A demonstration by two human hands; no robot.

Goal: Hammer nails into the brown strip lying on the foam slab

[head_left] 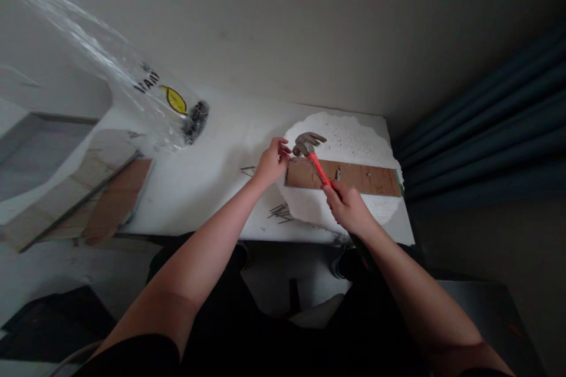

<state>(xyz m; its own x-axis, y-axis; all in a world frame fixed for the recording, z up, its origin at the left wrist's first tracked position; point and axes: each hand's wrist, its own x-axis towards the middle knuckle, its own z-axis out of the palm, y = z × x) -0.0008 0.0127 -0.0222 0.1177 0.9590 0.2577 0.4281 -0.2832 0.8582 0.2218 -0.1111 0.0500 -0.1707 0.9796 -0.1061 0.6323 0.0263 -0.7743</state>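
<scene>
Several nails [279,212] lie loose, so I'd judge work remains, though small metal bits [339,173] already sit on the board [354,178] at the surface's [203,188] right. The right hand's [349,206] grip is clenched round the hammer [319,169]; whether the left hand [271,162], curled by the board's end, pinches anything, I can't tell.

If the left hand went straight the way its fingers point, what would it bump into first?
Probably the hammer head, which is just past the left hand's fingertips in the picture. I can't tell whether they are at the same height, though, so the hand might miss it.
</scene>
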